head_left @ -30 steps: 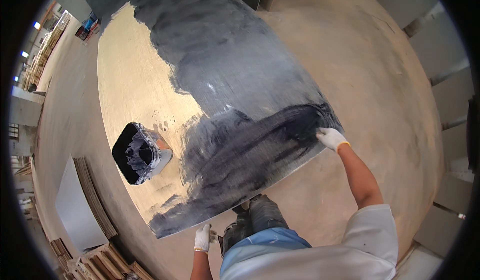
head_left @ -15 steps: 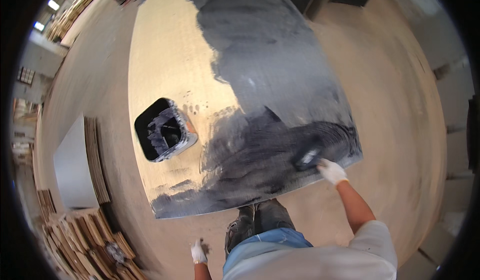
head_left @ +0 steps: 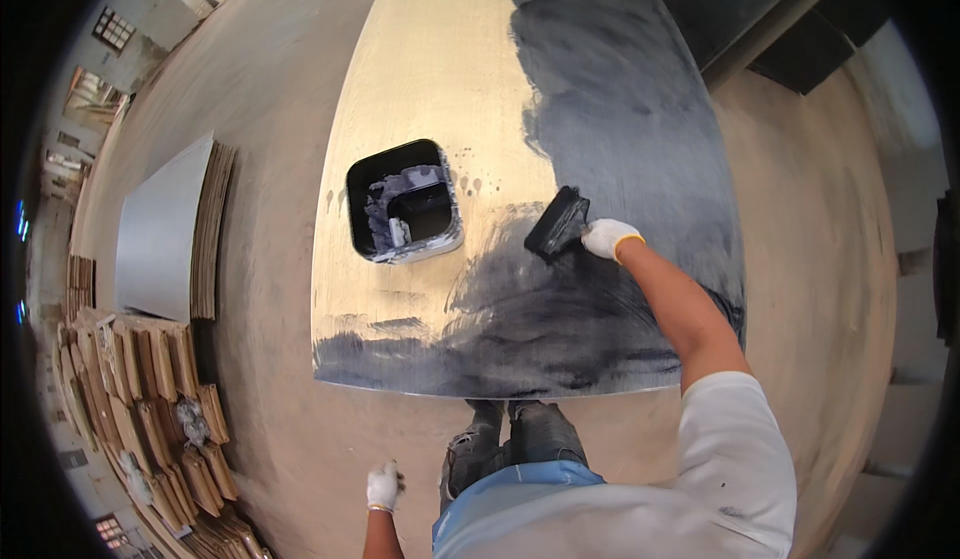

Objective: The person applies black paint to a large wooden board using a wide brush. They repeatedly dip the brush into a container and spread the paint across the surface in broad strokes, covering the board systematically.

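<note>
Right hand (head_left: 610, 238), in a white glove, had its grip pinched tight around a wide black brush (head_left: 558, 224). Held the brush flat against the big wooden board (head_left: 430, 69), near the middle of it, right where the dark paint (head_left: 610, 89) met the bare yellow wood. Stretched the right arm far out over the board's near edge.

Left hand (head_left: 383, 485), gloved in white too, hung low by the left side, well away from the board. Touched nothing. Looked loosely curled, but could not tell for sure if its grip was spread or pressed together.

Black paint tub (head_left: 404, 201) sat on the bare wood, just left of the brush and apart from it, with grey smears inside. Dark paint covered the right side and the near strip of the board. Small dark drips (head_left: 470, 184) dotted the wood beside the tub.

Stood at the board's near edge, dark shoes (head_left: 505, 429) on the dusty floor (head_left: 270, 139). Stacks of thin wooden sheets (head_left: 150, 399) lay on the floor far to the left, with a grey panel (head_left: 160, 229) on one pile.
</note>
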`<state>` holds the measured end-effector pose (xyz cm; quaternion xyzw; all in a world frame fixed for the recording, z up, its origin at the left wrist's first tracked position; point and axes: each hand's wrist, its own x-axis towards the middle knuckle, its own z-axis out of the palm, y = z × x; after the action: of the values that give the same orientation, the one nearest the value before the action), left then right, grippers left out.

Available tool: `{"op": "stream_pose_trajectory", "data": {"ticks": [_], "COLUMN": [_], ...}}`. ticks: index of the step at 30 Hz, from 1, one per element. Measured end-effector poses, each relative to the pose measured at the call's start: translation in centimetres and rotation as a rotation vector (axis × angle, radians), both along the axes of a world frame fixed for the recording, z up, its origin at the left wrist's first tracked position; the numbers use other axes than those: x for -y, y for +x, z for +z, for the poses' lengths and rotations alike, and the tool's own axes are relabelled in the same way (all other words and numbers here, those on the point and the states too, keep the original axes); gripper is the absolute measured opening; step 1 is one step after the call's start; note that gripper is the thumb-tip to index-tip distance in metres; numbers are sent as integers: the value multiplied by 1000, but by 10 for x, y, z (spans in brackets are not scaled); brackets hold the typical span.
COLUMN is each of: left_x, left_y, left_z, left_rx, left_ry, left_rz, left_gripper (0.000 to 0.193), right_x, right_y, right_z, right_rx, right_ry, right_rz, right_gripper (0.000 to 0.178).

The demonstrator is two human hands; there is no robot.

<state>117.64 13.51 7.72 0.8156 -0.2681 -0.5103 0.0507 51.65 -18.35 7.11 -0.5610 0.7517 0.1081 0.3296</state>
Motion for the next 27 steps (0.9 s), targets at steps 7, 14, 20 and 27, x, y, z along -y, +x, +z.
{"op": "stream_pose_trajectory", "data": {"ticks": [7,14,20,27], "left_x": [-106,-270,-248,-241], "left_y": [50,18,-35,-26], "left_z": [-15,-22,9,-23], "left_rx": [-64,-87,13,-56], "left_ry": [-93,406,392,279], "left_rz": [624,111,144,816], "left_gripper": [34,38,44,34], "right_x": [-29,16,124,107], "right_y": [23,2,-20,-1], "right_z": [19,31,18,31], "right_rx": [-168,-390,-482,-439], "right_ry": [27,39,-142,66], "right_rz": [144,517,519,613], "right_gripper": [40,26,21,24]}}
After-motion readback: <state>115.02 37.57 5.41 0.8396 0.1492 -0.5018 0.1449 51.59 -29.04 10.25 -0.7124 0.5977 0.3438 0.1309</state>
